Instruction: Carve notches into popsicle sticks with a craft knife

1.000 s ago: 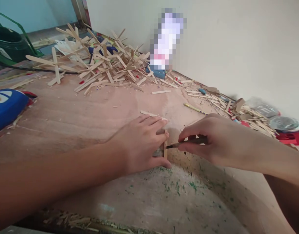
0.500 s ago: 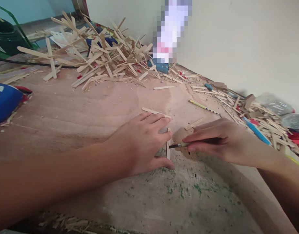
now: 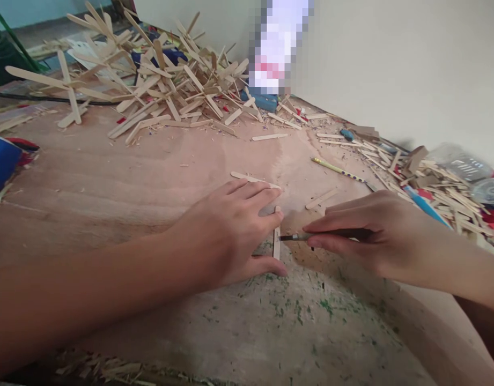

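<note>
My left hand [image 3: 234, 225] lies low over the wooden board [image 3: 158, 171], pinning a wooden craft stick [image 3: 276, 244] between thumb and forefinger, one near each end. The stick stands nearly straight up and down in view, and part of it is under the forefinger. From the right, my right hand [image 3: 363, 230] pinches a craft knife [image 3: 295, 237] with a metal collar. Its dark blade tip touches the stick's middle. Another craft stick [image 3: 252, 179] lies just beyond my left fingertips. A short stick piece [image 3: 321, 198] rests above my right hand's fingers.
A tangled heap of crossed craft sticks [image 3: 170, 86] stands at the back left. More loose sticks [image 3: 451, 187] lie along the right by the wall, with a blue pen [image 3: 426, 206]. A yellow pencil [image 3: 337, 170] lies behind my right hand. A blue object [image 3: 3, 163] sits at the left edge.
The view has shifted slightly. The knife tip has moved a little against the stick and now meets it. My left hand keeps the same hold.
</note>
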`<act>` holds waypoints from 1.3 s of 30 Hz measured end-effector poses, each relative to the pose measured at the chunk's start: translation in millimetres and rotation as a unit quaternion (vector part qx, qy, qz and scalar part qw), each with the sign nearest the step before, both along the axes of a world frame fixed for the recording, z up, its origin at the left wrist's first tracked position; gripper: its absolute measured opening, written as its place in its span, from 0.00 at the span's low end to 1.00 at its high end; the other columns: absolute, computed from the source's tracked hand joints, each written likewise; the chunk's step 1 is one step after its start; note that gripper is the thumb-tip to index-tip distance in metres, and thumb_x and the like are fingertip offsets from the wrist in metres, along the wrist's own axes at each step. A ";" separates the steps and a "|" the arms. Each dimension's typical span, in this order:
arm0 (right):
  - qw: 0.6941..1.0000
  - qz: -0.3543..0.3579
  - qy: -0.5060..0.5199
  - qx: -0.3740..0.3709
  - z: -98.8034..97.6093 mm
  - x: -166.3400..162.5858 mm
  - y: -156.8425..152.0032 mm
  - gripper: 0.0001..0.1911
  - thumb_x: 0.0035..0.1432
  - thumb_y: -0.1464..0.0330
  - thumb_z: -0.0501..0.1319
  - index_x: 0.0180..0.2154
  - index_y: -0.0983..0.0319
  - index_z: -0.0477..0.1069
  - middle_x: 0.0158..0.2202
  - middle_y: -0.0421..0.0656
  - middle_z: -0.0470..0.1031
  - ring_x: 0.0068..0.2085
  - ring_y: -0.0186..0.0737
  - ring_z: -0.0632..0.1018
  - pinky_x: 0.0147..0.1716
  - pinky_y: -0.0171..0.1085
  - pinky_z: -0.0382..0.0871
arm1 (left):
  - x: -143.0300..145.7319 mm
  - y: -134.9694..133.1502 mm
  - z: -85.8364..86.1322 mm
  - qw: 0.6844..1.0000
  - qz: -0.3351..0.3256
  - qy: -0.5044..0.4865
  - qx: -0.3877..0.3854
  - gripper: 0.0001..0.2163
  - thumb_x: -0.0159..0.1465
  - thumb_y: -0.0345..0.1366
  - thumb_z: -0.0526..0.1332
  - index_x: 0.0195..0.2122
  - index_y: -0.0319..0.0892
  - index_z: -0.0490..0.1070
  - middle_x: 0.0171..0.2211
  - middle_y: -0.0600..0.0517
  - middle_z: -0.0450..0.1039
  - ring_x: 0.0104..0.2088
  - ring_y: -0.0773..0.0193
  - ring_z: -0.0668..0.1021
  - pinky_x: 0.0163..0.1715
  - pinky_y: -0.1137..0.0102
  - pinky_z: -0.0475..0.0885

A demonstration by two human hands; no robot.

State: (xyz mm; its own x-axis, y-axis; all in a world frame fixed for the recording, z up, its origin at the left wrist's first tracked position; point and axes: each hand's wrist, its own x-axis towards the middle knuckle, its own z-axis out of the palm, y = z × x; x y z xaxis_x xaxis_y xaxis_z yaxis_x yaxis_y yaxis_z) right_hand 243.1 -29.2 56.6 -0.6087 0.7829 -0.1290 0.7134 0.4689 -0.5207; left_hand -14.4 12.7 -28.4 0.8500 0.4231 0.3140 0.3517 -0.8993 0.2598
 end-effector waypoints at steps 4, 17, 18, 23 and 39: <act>0.997 0.020 -0.075 0.025 15.9 -16.6 -2.1 0.17 0.74 0.68 0.59 0.35 0.60 0.83 0.23 0.41 0.77 0.21 0.34 0.71 0.25 0.39 0.55 | -1.3 1.2 -0.2 1.000 -0.002 0.000 -0.006 0.32 0.70 0.62 0.68 0.58 0.37 0.80 0.68 0.34 0.72 0.69 0.39 0.74 0.70 0.47 0.70; 0.994 0.061 -0.003 0.092 -10.4 8.2 -4.6 0.10 0.76 0.70 0.62 0.45 0.63 0.84 0.29 0.39 0.81 0.25 0.29 0.74 0.27 0.33 0.61 | 3.1 -0.2 -4.6 1.000 0.011 0.019 0.005 0.35 0.70 0.67 0.65 0.60 0.38 0.80 0.69 0.34 0.71 0.70 0.39 0.73 0.69 0.48 0.71; 0.994 0.054 0.020 0.096 -16.6 12.8 -8.1 0.09 0.76 0.71 0.63 0.48 0.63 0.83 0.31 0.41 0.82 0.28 0.30 0.77 0.28 0.32 0.64 | 3.1 -0.5 -4.9 1.000 0.012 0.016 0.007 0.35 0.70 0.67 0.65 0.60 0.38 0.81 0.69 0.34 0.72 0.70 0.39 0.73 0.69 0.48 0.71; 0.992 0.010 0.047 0.116 -34.9 20.5 -21.3 0.10 0.76 0.69 0.64 0.53 0.64 0.82 0.30 0.40 0.80 0.25 0.30 0.76 0.25 0.31 0.65 | 2.7 -0.6 -2.4 1.000 0.007 0.017 0.002 0.35 0.70 0.65 0.66 0.60 0.36 0.81 0.69 0.33 0.71 0.70 0.38 0.74 0.69 0.46 0.71; 0.998 0.028 -0.029 0.052 7.8 -7.5 -4.0 0.13 0.75 0.69 0.61 0.39 0.62 0.83 0.24 0.38 0.76 0.21 0.31 0.69 0.25 0.36 0.58 | 2.3 0.5 -2.1 1.000 0.005 0.011 0.012 0.35 0.70 0.65 0.66 0.59 0.36 0.81 0.69 0.34 0.72 0.69 0.38 0.74 0.68 0.47 0.72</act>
